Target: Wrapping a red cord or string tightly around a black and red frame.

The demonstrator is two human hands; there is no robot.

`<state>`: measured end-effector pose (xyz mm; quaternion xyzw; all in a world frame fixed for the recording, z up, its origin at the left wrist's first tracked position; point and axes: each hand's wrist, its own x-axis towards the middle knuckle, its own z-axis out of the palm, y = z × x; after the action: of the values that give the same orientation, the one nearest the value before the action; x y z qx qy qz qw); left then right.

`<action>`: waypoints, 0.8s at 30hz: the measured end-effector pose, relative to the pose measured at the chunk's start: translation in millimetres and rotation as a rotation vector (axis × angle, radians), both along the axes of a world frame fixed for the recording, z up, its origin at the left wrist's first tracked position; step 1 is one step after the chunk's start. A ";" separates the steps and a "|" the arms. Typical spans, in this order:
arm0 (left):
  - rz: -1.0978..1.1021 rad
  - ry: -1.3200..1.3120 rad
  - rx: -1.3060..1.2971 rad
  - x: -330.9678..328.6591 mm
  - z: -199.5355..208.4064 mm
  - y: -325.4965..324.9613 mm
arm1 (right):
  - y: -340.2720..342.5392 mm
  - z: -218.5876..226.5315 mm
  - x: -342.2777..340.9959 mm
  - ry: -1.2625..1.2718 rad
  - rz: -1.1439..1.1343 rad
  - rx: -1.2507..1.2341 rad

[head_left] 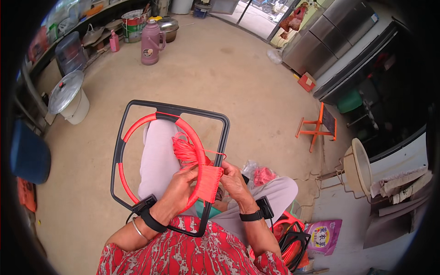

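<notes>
A black rounded frame with an inner ring bound in red-orange cord rests over my lap. Between the ring and the frame's right bar, the cord forms a dense woven band. My left hand is closed on the ring beside this band, its fingertips partly hidden. Just above it, a looped bundle of red cord hangs inside the ring, and one strand runs across to the right bar. On the band's right edge, my right hand pinches the cord against the bar.
Beside my right leg lie a plastic bag of red cord, more black frames and a purple packet. An orange folding stool stands to the right. Further off are a pink thermos and a lidded white bucket.
</notes>
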<state>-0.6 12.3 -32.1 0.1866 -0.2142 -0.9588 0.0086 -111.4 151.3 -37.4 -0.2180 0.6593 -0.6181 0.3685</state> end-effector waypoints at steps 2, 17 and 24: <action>0.046 -0.130 -0.039 5.8 -7.6 -2.8 | 15.9 18.6 -9.2 0.104 -0.045 0.099; 0.140 0.042 0.062 2.9 24.9 -2.7 | 48.7 67.2 -35.9 -0.275 -0.366 -0.864; 0.137 0.022 0.085 3.2 21.4 -4.5 | 54.6 74.9 -48.2 -0.487 -0.323 -1.174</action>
<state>2.6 7.8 -10.7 0.1905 -0.1598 -0.9662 0.0685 -159.5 205.8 37.5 -0.1349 0.1344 -0.9545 0.2294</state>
